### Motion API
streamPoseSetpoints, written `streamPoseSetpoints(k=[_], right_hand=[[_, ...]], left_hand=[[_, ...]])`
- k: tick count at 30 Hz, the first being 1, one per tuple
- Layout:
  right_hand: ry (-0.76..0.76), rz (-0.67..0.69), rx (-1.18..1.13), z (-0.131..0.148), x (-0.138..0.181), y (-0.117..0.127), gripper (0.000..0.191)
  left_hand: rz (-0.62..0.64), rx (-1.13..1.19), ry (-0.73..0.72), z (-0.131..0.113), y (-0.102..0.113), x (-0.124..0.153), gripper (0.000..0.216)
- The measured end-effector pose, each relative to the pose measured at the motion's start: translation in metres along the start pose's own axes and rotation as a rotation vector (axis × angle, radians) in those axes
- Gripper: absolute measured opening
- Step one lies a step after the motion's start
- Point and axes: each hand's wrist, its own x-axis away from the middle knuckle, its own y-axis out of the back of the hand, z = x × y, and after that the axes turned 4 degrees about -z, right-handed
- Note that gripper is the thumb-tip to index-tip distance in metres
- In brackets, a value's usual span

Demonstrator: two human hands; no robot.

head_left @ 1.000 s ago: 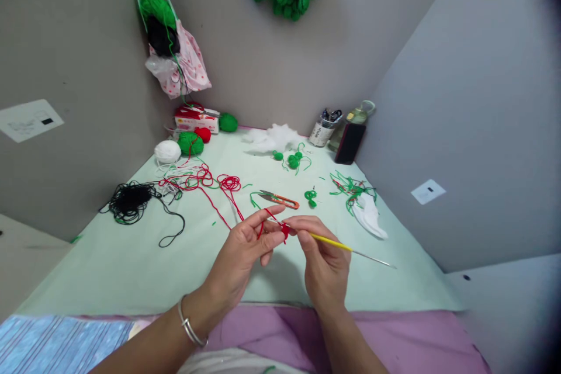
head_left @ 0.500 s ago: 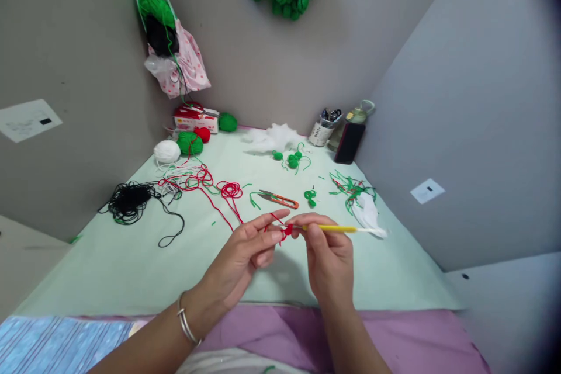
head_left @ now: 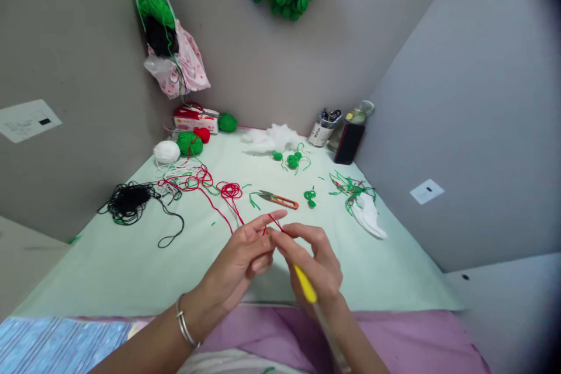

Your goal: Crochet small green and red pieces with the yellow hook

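My left hand (head_left: 241, 254) is closed in a pinch, with its index finger stretched forward and red yarn (head_left: 275, 222) running over it. The small red crochet piece is now hidden behind the fingertips. In my right hand (head_left: 319, 260) lies a crochet hook (head_left: 305, 284) with a yellow handle, its back end slanting down toward me. The right thumb and fingers meet the left fingertips at the red yarn, and the hook's tip cannot be seen. Just beyond the hands lie orange thread snips (head_left: 280, 200) and a coil of red yarn (head_left: 230, 190).
Tangled black yarn (head_left: 130, 201) and a white yarn ball (head_left: 166, 152) sit at the left. White stuffing (head_left: 274, 138) and small green crochet pieces (head_left: 293, 160) lie at the back. A phone (head_left: 349, 143) leans at the right, beyond green yarn scraps (head_left: 350, 187).
My right hand has turned: the hook swung from pointing sideways to slanting down toward me. The right fingers moved left onto the left fingertips, covering the red piece. The left hand barely moved.
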Motion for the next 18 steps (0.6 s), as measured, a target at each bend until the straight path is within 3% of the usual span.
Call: streamPoseSetpoints(k=[4,7,12,15,18], right_hand=[[-0.396,-0.161,-0.377,0.002,-0.005,0.002,0.026],[-0.477,-0.159,-0.51,0.003,-0.012,0.0,0.022],[-0.427,-0.124,-0.433,0.003,-0.012,-0.004,0.024],[-0.244,-0.06,-0.211,0.004,-0.006,-0.004,0.032],[-0.062,-0.025,0.003,0.004,0.0,-0.003,0.039]], left_hand=[[-0.001,0.059,0.014,-0.004,-0.001,0.0,0.04],[-0.013,0.0,-0.063,-0.004,-0.005,0.002,0.037],[-0.029,-0.111,-0.132,0.0,-0.007,0.0,0.036],[-0.067,-0.105,-0.156,0.004,-0.005,-0.003,0.04],[-0.041,-0.021,-0.085,0.007,-0.003,-0.005,0.041]])
